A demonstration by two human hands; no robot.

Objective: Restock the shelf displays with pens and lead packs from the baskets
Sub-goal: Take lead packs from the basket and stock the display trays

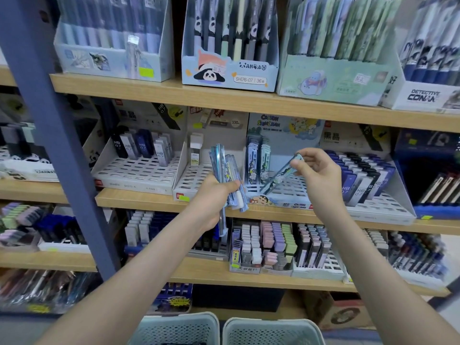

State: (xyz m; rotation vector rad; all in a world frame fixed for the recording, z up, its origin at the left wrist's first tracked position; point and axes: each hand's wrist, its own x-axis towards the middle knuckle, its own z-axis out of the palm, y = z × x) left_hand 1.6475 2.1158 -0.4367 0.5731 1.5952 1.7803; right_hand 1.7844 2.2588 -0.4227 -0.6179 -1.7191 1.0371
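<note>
My left hand [216, 195] grips a bundle of pale blue cartoon lead packs [227, 175], held upright in front of the middle shelf. My right hand [317, 171] pinches a single blue lead pack [280, 179] by its top end. That pack slants down to the left over the slotted tray of the cartoon display box [281, 199]. A few matching packs [257, 158] stand at the back left of that tray. Two white mesh baskets, left [178, 328] and right [272, 331], sit on the floor below my arms; their insides are hidden.
Wooden shelves [149, 201] carry many display boxes: HB lead cases [142, 148] at left, dark lead cases [361, 178] at right, pen boxes above, pastel packs below. A blue steel upright [57, 135] runs diagonally at left. A cardboard box [338, 312] stands on the floor.
</note>
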